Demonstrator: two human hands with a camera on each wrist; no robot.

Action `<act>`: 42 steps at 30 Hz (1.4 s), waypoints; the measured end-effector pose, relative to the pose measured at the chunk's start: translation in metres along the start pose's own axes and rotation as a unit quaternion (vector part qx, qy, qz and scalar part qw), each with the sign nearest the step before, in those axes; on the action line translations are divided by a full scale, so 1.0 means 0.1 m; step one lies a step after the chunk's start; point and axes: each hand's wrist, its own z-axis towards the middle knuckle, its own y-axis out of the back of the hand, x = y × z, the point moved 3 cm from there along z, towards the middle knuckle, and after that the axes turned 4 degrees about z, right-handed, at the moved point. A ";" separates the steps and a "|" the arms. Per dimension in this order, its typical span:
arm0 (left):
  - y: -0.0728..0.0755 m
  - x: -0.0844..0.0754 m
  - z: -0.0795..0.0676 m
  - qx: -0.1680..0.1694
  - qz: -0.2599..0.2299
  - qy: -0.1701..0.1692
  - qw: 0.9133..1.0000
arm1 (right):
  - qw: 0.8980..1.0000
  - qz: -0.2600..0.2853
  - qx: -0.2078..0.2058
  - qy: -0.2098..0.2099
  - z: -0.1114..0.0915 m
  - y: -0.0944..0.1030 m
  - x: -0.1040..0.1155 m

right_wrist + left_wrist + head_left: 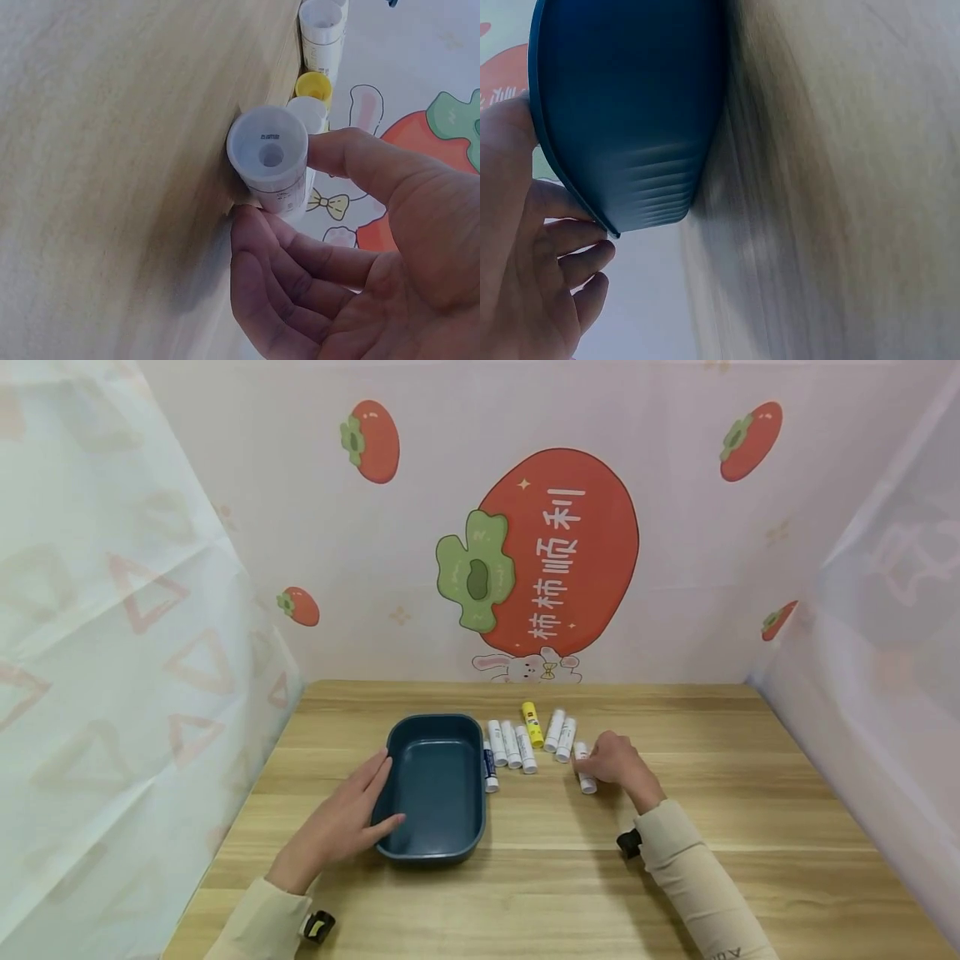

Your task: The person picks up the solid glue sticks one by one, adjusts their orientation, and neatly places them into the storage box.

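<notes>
My left hand (341,814) rests on the left rim of a dark blue-green rectangular tray (431,858). Its fingers lie fairly straight along the rim and the thumb reaches over it. In the left wrist view, the tray's outer wall (630,112) fills the top, beside the left hand (525,247). Over on the right, my right hand (618,764) pinches a white glue stick (587,783) lying on the table. The right wrist view shows that glue stick's hollow round end (268,146) between the thumb and fingers of the right hand (360,247).
Several white glue sticks (512,745) lie right of the tray, with a yellow one (532,727) among them. A dark blue glue stick (491,768) is close against the tray's right wall. Printed sheets (375,527) enclose the wooden table (525,893) at the back and sides.
</notes>
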 end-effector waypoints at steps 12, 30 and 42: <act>-0.06 0.02 0.04 0.002 0.062 -0.022 0.998 | 1.000 0.005 -0.009 0.008 -0.05 0.01 -0.01; -0.04 0.01 0.01 0.001 0.054 -0.025 0.998 | 0.986 -0.054 -0.065 0.145 -0.27 0.29 0.46; -0.04 -0.06 -0.08 0.015 0.013 -0.025 0.999 | 0.977 -0.052 -0.047 0.203 -0.48 0.22 0.99</act>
